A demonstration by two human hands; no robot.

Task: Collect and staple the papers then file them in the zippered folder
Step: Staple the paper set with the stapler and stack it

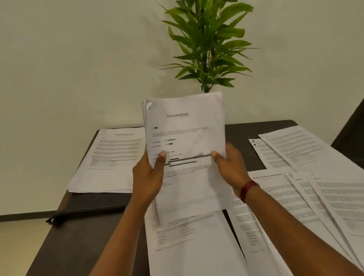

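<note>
I hold a stack of printed papers point(185, 133) upright above the dark table point(77, 246). My left hand point(148, 178) grips its left edge with the thumb on the front page. My right hand point(229, 167) grips the right edge the same way; a red band sits on that wrist. The stack's top left corner is curled. A dark zippered folder point(91, 204) lies flat at the table's left edge, partly under a sheaf of papers point(112, 161). No stapler is in view.
More printed sheets lie below the held stack point(190, 250), fanned out at the right point(330, 209) and at the far right point(292, 148). A green leafy plant point(207, 40) stands behind the table against a pale wall. The table's left edge drops to the floor.
</note>
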